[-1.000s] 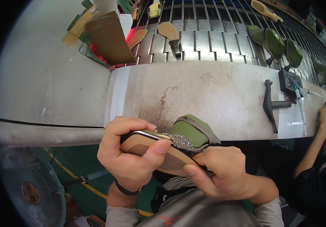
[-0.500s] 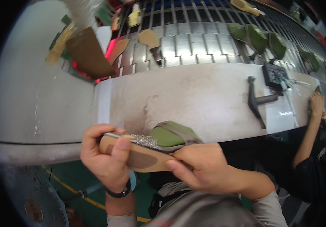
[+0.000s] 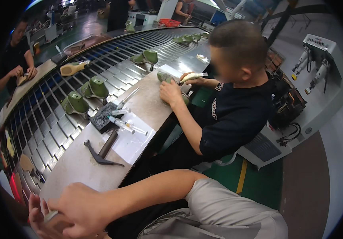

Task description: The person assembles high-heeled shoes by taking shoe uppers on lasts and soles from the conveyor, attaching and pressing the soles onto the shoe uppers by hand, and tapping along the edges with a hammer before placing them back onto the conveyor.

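At the lower left edge, my left hand [image 3: 36, 215] and my right hand [image 3: 79, 207] are together around a tan shoe sole [image 3: 57, 224]. My right hand is closed on it. Fingers of my left hand curl round its far side. Only a small part of the sole shows, with a pale edge; my right hand and the picture's rim hide the rest. A hammer [image 3: 99, 156] with a dark head lies on the worktable [image 3: 77, 169], beyond my right forearm.
Beyond the hammer are a black block [image 3: 101, 116], several syringes [image 3: 122, 124] and a white sheet [image 3: 129, 140]. Green shoes [image 3: 75, 102] stand along the slatted metal conveyor [image 3: 46, 137]. A co-worker [image 3: 235, 107] sits close on the right, handling a green shoe [image 3: 165, 77].
The view has swung to the right, bringing the co-worker and machines into sight. My hands and the sole now appear at the lower left. The green shoe beside the sole is out of sight.
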The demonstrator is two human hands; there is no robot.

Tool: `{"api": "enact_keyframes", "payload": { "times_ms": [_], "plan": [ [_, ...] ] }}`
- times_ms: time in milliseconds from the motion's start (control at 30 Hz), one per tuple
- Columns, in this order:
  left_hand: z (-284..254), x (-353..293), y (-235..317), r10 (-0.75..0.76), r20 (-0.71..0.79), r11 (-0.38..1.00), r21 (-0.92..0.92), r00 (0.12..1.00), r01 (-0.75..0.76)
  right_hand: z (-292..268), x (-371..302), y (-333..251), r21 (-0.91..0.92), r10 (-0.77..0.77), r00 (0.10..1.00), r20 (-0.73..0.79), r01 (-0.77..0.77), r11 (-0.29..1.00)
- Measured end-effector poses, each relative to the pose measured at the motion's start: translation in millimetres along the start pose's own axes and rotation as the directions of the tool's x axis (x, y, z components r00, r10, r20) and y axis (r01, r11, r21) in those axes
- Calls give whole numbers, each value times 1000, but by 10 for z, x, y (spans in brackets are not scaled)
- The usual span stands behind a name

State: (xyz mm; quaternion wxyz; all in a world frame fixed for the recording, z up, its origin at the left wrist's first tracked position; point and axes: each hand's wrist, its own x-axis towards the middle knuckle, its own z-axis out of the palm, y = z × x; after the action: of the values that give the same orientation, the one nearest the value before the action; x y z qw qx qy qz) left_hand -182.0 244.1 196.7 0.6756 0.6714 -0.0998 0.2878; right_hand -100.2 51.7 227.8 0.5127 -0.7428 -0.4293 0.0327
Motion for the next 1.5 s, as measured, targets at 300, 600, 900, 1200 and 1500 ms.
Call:
{"api": "enact_keyframes", "payload": {
  "times_ms": [300,600,900,1200,1500],
  "plan": [
    [-54,-960,-1156,-252,-665,968,-171,703,186,232,-1031,840,881,735,676,49,-377,288],
    [-833,-53,-903,-140,-52,949,277,989,149,496,-545,581,-51,-15,995,-103,10,999],
    [-290,42,-979,-139,48,968,216,989,125,111,97,264,-174,-396,908,138,416,893],
    [-293,-142,-1099,-140,-51,988,57,989,143,500,73,560,-345,-581,814,8,547,763],
    [-354,-149,-1085,-142,-30,977,153,989,145,704,181,662,-314,-557,830,25,536,784]
  ]
}}
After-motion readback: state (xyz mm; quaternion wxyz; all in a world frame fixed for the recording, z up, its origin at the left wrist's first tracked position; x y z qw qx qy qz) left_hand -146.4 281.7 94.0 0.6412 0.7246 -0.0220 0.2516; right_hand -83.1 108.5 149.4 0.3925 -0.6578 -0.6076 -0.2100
